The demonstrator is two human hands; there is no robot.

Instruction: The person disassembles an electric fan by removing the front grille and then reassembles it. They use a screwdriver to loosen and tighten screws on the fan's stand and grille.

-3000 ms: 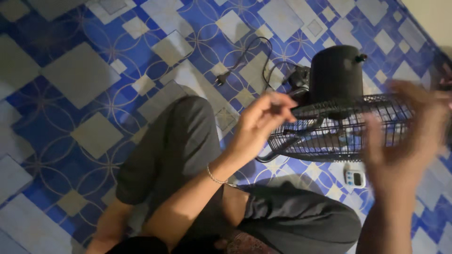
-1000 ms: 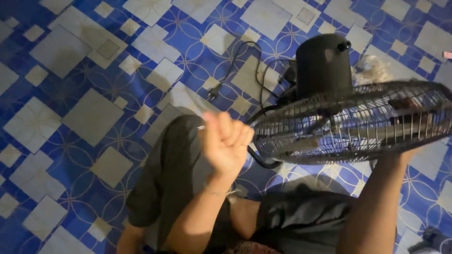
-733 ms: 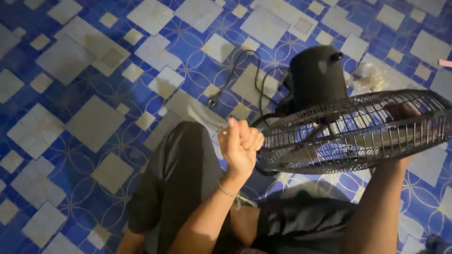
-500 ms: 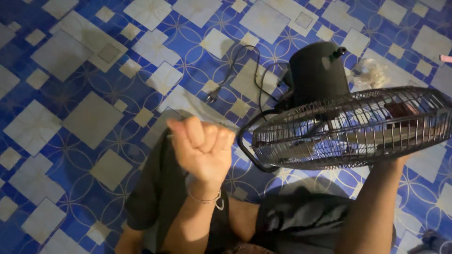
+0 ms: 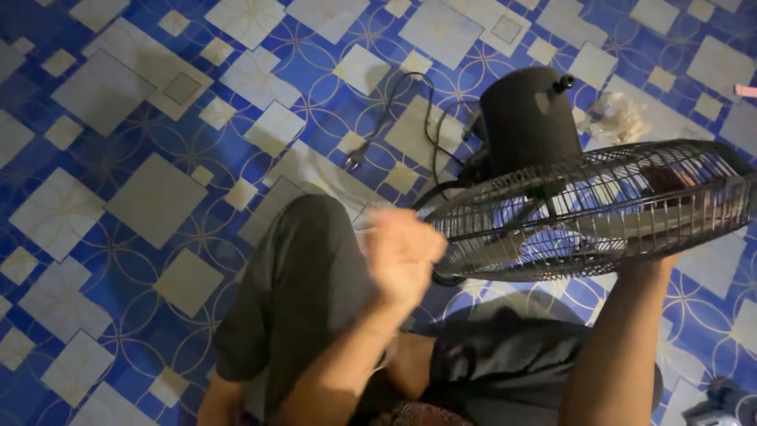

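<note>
A black electric fan lies tilted over my lap, its wire guard (image 5: 599,213) facing sideways and its round motor housing (image 5: 528,118) behind it. My right hand (image 5: 670,183) reaches up under the guard and shows dimly through the wires, gripping the fan on its far side. My left hand (image 5: 402,252) is blurred by motion, right beside the guard's left rim with fingers curled. Whether it touches the rim is unclear. My legs in dark trousers (image 5: 300,292) are folded beneath.
The fan's black cord and plug (image 5: 355,158) trail over the blue and beige patterned floor (image 5: 150,197). A crumpled clear plastic bag (image 5: 619,118) lies behind the fan. A small dark object (image 5: 717,402) sits at the bottom right corner.
My left hand, open and away from the guard half a second ago, has swung back to the guard's left rim. The fan has stayed raised in my right hand.
</note>
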